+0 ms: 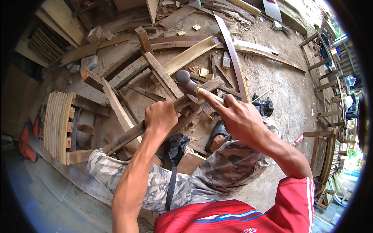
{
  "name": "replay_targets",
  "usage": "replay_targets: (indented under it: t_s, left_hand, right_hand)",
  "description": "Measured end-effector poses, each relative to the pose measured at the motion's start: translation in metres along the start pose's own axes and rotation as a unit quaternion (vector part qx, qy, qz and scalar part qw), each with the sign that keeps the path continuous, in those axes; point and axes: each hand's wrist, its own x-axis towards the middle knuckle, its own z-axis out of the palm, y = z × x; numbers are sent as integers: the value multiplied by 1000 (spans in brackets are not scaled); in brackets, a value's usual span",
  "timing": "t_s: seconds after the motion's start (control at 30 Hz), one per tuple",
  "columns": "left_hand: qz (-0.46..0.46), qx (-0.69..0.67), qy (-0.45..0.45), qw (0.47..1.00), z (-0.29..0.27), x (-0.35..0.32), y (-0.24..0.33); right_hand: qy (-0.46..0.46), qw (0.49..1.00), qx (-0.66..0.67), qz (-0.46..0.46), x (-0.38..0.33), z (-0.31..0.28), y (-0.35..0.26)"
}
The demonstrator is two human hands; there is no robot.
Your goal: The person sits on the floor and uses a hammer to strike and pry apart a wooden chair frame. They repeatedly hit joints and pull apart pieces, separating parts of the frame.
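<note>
My left hand (161,116) is closed around a wooden bar (126,136), which slants from beside my left knee up toward the middle of the work. In my right hand (241,117) is a hammer, gripped by its pale handle, with the index finger stretched along it. The dark rounded hammer head (184,79) is over the bar's far part, near where it crosses a joined wooden frame (165,75). Whether the head touches the wood I cannot tell. Several other frame pieces lie under and beyond the bar, partly hidden by my hands.
A slatted wooden piece (57,126) stands at the left. Long planks (232,54) and scraps lie across the dirt floor ahead. Black plastic bags (178,149) are between my legs and by my right knee. Wooden frames (322,83) line the right side.
</note>
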Motion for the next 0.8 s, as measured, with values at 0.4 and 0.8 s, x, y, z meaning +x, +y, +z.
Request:
replay_targets:
  t_s: [0.4,0.8]
  left_hand:
    - [6,-6,16,1000,0,0,1]
    - [2,4,-2,1000,-1,-1,-1]
  right_hand:
    - [92,995,-28,5,-20,37,0]
    - [182,981,-61,-10,-30,79,5]
